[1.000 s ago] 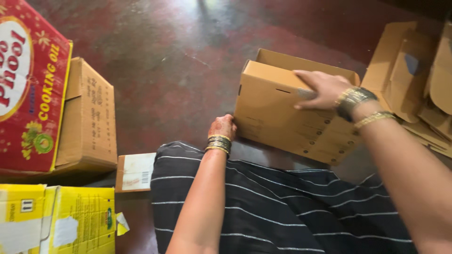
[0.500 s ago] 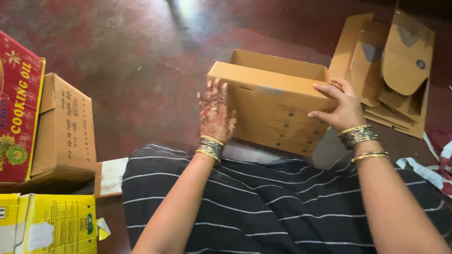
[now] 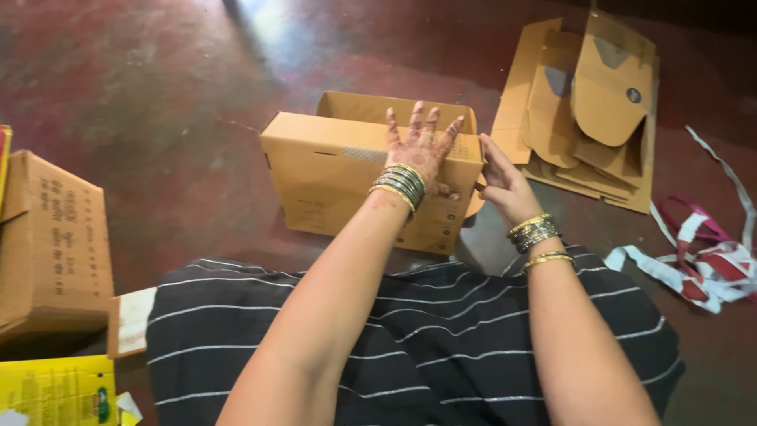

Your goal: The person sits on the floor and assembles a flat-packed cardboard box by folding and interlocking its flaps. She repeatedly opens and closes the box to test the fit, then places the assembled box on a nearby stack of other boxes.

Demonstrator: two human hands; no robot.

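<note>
Box (image 3: 347, 185) sits on the dark red floor (image 3: 158, 95), just past the seated person's knees, centre of the scene. Plain brown carton, long side facing near, one flap standing up along the far edge, a small flap sticking out at the right end. It is close in and square to the person, so both hands can reach the top and the right end without leaning.

Left hand (image 3: 420, 150) lies flat on the box's top flap near the right end, fingers spread wide and pointing far, palm down. Looks like it presses the flap shut and pins the box in place. Not gripping anything, open hand, only pushing. Arm stretched forward across the lap, wrist with a stack of bangles (image 3: 400, 184) right at the box's near top edge.

Right hand (image 3: 501, 180) is at the box's right end, fingers straight and together, edge-on against the corner and that small flap. Open too, nothing held; whether it touches the side or just the flap I cannot tell. Forearm comes in from the near right, elbow bent.

Striped black cloth (image 3: 410, 339) covers the lap. Flat cartons (image 3: 591, 110) piled far right, well apart from the box. Ribbon scraps (image 3: 702, 252) on the right. Another brown carton (image 3: 51, 237) on the left, yellow pack (image 3: 55, 390) near left.
</note>
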